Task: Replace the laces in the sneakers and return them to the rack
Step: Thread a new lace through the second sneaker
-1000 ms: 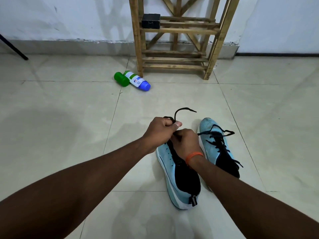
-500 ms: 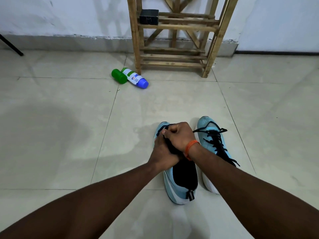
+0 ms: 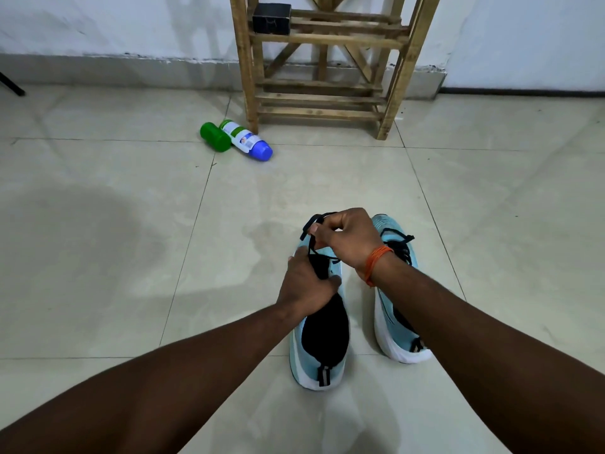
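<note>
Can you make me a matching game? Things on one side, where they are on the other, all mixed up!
Things:
1 black box
2 green bottle
3 black lace
4 right sneaker

Places:
A pinched in the right hand
B lying on the floor by the rack
C standing beside the left sneaker
D on a rack shelf

Pairs: 1-D, 2-B, 3-A, 4-C

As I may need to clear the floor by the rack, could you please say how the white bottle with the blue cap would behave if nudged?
The white bottle lies on its side on smooth tile, so it would probably roll. It looks plastic, so likely light. The green bottle lies against it and may block rolling that way.
</note>
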